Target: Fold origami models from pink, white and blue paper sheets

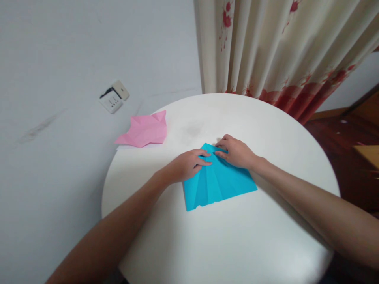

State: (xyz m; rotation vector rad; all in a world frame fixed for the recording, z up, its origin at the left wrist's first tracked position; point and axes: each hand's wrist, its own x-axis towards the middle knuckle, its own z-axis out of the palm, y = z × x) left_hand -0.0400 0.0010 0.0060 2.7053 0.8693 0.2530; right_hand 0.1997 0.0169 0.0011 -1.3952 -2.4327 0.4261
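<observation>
A sheet of blue paper (219, 183) with several creases fanning down from its top lies on the white table. Its lower edge is uneven, with small nicks. My left hand (189, 165) rests on the upper left part of the sheet, its fingers stretched out and a little apart, pressing on the surface. At the upper right edge, my right hand (235, 152) has its thumb and fingers closed on the paper, which lifts slightly there. The fingertips of both hands nearly meet near the top corner.
A creased sheet of pink paper (148, 129) lies at the far left of the round white table (266, 118), partly over its edge. Behind stand a wall with a socket (111, 101) and a floral curtain (260, 47). At the right is some wooden furniture (368, 156).
</observation>
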